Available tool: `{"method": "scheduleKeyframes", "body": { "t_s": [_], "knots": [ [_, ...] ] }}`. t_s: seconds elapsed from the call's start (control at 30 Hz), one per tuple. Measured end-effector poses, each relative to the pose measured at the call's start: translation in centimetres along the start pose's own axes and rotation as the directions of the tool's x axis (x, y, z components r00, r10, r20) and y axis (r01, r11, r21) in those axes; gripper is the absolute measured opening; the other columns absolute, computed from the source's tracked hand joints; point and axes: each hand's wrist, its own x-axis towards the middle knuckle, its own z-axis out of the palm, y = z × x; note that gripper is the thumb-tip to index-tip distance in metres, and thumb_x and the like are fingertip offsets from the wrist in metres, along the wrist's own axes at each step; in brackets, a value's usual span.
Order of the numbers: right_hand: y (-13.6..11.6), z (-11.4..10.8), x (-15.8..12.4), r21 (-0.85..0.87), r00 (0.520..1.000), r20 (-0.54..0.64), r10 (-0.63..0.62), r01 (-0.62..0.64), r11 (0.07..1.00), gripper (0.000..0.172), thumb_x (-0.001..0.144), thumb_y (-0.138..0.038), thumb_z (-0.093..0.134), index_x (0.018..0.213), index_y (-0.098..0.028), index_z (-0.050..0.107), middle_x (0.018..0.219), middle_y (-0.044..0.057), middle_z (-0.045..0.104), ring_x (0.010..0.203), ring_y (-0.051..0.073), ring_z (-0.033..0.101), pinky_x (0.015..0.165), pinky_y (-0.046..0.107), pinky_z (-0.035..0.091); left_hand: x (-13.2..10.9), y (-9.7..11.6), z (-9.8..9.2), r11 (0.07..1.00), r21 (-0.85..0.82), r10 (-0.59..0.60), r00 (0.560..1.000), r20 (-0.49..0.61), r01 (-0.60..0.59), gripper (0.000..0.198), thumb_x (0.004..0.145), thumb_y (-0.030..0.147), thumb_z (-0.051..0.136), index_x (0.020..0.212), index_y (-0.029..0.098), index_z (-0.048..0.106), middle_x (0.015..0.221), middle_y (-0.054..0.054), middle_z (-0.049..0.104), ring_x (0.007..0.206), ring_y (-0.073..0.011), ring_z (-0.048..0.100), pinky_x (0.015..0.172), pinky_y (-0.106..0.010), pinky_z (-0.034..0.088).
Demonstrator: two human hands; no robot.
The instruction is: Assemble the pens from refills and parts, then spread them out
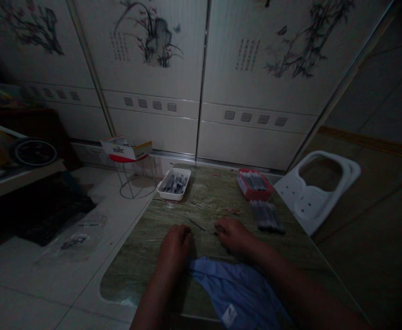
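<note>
Over the table, my left hand point(177, 243) is closed with its fingers curled, and whatever it may hold is hidden. Opposite it, my right hand point(233, 233) has its fingers pinched together around something small and dark that I cannot make out. A thin dark stick like a pen refill point(197, 224) lies between the two hands, seemingly apart from both. To the right of my right hand lies a row of clear, dark-ended pens point(267, 215). Below the hands a blue cloth point(235, 286) drapes over the table's near edge.
On the table point(135, 256) stand a white tray point(171, 196) of small pen parts and a red box point(260, 195) of pens. Small reddish bits point(233, 211) lie near the middle. A white folding chair point(311, 215) is at right; a stool carries an open carton point(118, 150) at left.
</note>
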Motion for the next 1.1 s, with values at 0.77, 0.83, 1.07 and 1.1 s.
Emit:
{"method": "scheduleKeyframes", "body": {
  "t_s": [0.77,0.83,1.07,1.1],
  "knots": [
    [-2.4,-0.1,-1.2,0.315,0.993,-0.115,0.037,0.001,0.949,0.005,0.082,-0.021,0.061,0.081,-0.018,0.065,0.076,0.0,0.065,0.071,0.014,0.058,0.063,0.024,0.038,1.3,4.5,1.6,-0.511,-0.82,-0.459,0.725,0.513,0.257,0.021,0.098,0.006,0.046,0.084,0.014,0.058,0.083,-0.006,0.064,0.075,-0.0117,0.069,0.065,-0.021,0.063],
    [-2.2,0.6,-1.8,0.186,0.998,0.01,0.056,-0.057,0.981,0.007,0.08,-0.025,0.066,0.08,-0.019,0.064,0.076,0.0,0.065,0.071,0.014,0.056,0.06,0.024,0.033,1.6,3.7,1.2,-0.491,-0.843,-0.5,0.721,0.479,0.219,0.021,0.098,0.007,0.046,0.083,0.015,0.059,0.082,-0.005,0.064,0.073,-0.0103,0.067,0.062,-0.019,0.062],
    [-3.0,1.8,-2.3,0.068,0.993,0.09,0.071,-0.077,0.995,0.01,0.073,-0.011,0.061,0.079,-0.019,0.064,0.079,0.0,0.067,0.075,0.014,0.058,0.062,0.024,0.032,1.7,2.7,1.3,-0.422,-0.88,-0.536,0.722,0.437,0.22,0.02,0.099,0.013,0.049,0.084,0.015,0.061,0.084,-0.005,0.065,0.075,-0.0114,0.068,0.068,-0.024,0.062],
    [-3.4,1.7,-2.0,0.077,0.995,0.066,0.073,-0.078,0.994,0.011,0.074,-0.01,0.06,0.079,-0.019,0.064,0.078,0.0,0.066,0.073,0.014,0.057,0.062,0.024,0.032,1.6,2.8,1.4,-0.419,-0.88,-0.528,0.728,0.436,0.223,0.019,0.098,0.013,0.049,0.084,0.014,0.062,0.084,-0.006,0.066,0.076,-0.0118,0.068,0.069,-0.025,0.063]
  ]
}}
